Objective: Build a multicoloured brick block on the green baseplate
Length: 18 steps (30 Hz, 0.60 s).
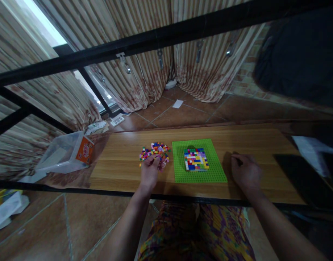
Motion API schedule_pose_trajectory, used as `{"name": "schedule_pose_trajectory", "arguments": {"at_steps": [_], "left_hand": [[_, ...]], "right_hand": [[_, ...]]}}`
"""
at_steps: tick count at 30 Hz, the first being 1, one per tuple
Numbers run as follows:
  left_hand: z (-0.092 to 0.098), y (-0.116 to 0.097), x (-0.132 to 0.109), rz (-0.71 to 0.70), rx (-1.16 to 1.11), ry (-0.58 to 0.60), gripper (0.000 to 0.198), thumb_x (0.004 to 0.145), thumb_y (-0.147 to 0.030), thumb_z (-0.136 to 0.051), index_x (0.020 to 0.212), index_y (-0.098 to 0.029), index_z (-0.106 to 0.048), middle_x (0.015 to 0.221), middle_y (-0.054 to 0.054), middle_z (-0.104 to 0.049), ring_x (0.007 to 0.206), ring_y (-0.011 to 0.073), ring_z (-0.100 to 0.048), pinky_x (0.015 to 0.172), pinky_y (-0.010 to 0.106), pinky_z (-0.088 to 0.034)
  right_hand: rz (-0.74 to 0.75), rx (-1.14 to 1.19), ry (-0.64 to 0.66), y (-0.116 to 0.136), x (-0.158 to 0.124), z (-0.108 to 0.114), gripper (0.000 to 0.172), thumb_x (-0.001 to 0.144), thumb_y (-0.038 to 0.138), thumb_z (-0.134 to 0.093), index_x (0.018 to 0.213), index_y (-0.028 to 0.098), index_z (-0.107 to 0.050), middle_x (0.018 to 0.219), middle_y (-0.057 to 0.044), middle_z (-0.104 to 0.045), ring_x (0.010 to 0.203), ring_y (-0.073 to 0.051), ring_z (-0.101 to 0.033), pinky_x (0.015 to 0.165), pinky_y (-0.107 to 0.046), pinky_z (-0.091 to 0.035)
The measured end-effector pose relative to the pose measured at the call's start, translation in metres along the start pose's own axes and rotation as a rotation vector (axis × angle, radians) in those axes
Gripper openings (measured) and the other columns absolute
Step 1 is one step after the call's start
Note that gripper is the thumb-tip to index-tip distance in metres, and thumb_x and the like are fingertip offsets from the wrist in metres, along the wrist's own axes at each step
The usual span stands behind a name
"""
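Note:
My left hand (150, 167) is at the near side of a loose pile of small coloured toy bricks (158, 147), its thumb and fingers pinched together. Whatever is between those fingertips is too small to make out. To the right of the pile lies a green studded baseplate (217, 171). On it stands a block of many-coloured bricks (196, 159) set close together in rows. Beyond the baseplate's right edge, my right hand (247, 173) rests on the table with its fingers curled in and nothing visible in them.
The wooden table (117, 159) is long and narrow, with a black bar (87, 190) along its near edge. A clear plastic box (64, 154) with an orange label stands left of it. A black frame bar (144, 43) with hanging clips crosses above. A dark flat object (299, 177) lies at the right end.

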<state>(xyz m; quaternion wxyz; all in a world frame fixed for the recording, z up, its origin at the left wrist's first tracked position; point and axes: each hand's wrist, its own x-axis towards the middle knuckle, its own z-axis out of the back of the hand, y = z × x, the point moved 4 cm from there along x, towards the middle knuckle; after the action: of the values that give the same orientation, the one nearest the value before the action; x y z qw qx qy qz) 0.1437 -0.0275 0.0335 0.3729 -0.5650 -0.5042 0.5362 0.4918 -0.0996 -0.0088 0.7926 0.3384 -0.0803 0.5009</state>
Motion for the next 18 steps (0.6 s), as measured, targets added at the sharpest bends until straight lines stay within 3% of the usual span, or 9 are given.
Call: {"name": "schedule_pose_trajectory", "arguments": {"at_steps": [18], "left_hand": [[0.005, 0.006, 0.019, 0.033, 0.158, -0.086, 0.015, 0.069, -0.028, -0.068, 0.073, -0.014, -0.067, 0.052, -0.002, -0.061, 0.044, 0.0118, -0.057, 0.038, 0.02, -0.043]], "right_hand": [[-0.016, 0.006, 0.009, 0.001, 0.0, 0.001, 0.033, 0.087, 0.036, -0.047, 0.091, 0.015, -0.073, 0.091, -0.014, -0.07, 0.078, -0.025, -0.063, 0.069, -0.035, -0.047]]}}
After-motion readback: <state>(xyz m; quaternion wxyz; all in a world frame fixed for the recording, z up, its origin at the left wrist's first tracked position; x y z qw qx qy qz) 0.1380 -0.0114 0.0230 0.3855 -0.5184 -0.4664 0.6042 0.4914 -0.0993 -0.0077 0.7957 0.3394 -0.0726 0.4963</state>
